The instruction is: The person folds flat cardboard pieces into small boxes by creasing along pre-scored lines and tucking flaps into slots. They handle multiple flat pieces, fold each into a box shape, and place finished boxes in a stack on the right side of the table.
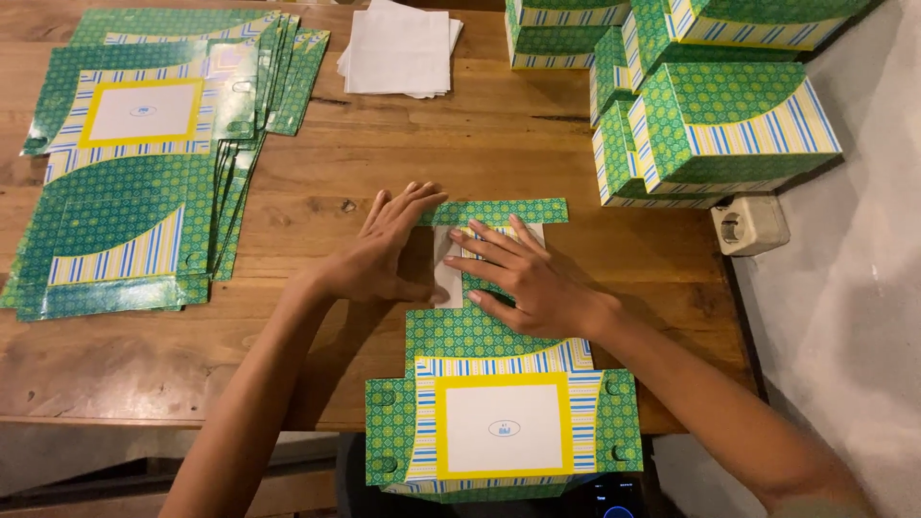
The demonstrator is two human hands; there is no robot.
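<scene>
Both hands — left hand point(389, 251), right hand point(523, 278) — press flat, fingers spread, apparently grasping nothing, on the carton blank point(499, 403).

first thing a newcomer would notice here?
Probably the flat green patterned box blank at the table's near edge, with the left hand and right hand pressing its far end. Next, the stack of matching flat blanks at the left and the pile of folded boxes at the far right.
</scene>
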